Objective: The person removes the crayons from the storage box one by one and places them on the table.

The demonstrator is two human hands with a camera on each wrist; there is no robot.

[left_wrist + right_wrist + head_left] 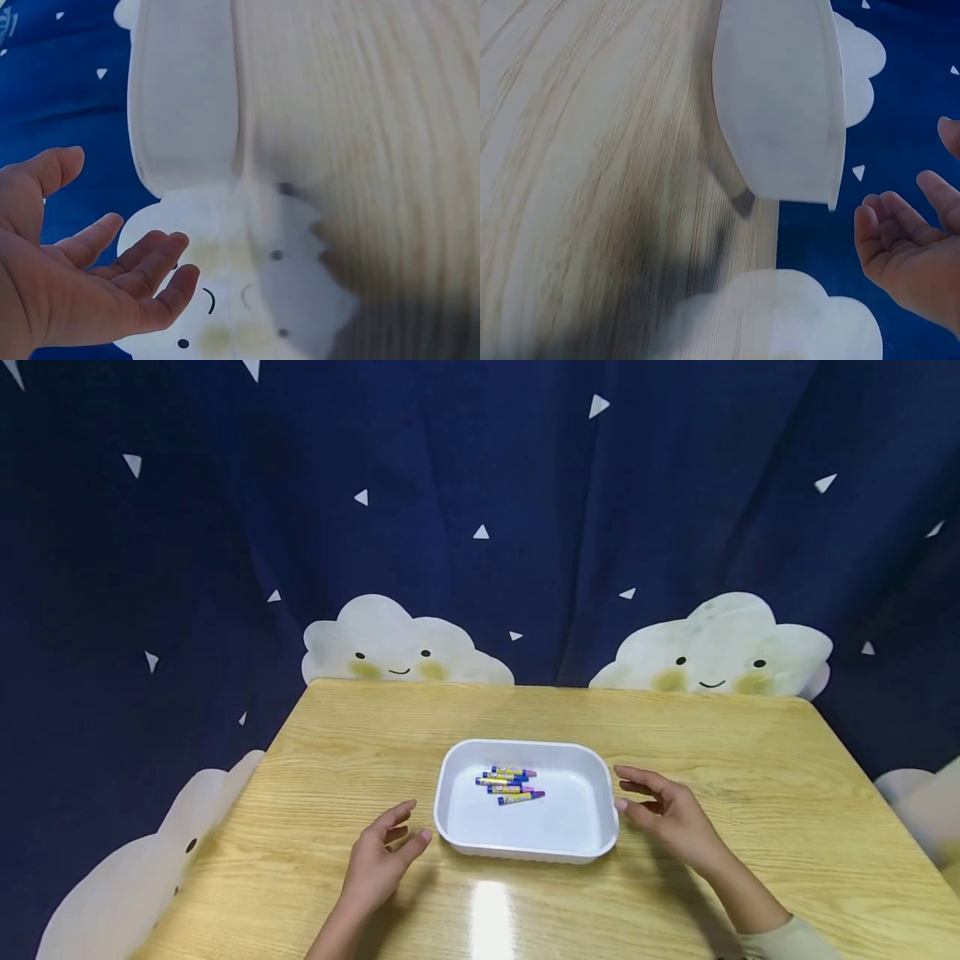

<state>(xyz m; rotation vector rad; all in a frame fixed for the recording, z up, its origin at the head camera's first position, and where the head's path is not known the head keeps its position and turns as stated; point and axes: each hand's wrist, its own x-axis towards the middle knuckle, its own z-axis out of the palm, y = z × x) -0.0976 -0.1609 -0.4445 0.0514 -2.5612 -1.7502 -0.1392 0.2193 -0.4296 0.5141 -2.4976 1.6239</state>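
Note:
A white rectangular tray (525, 852) sits on the wooden table, and several crayons (521, 797) with yellow and blue wrappers lie side by side inside it. Left of the tray, my left hand (381, 858) hovers with its fingers relaxed and holding nothing. On the opposite side my right hand (675, 821) has its fingertips right at the tray's right rim, thumb and fingers spread apart. The left wrist view shows the tray's outer wall (184, 90) beyond the loose fingers. In the right wrist view the tray's other end wall (780, 97) appears, with the hand (915, 247) beside it.
The light wooden table (360, 718) runs back to a dark blue curtain (480, 460) with white triangles. Smiling cloud shapes (405, 652) show along the curtain's lower part. A pale blurred shape (933, 814) stands at the far right edge.

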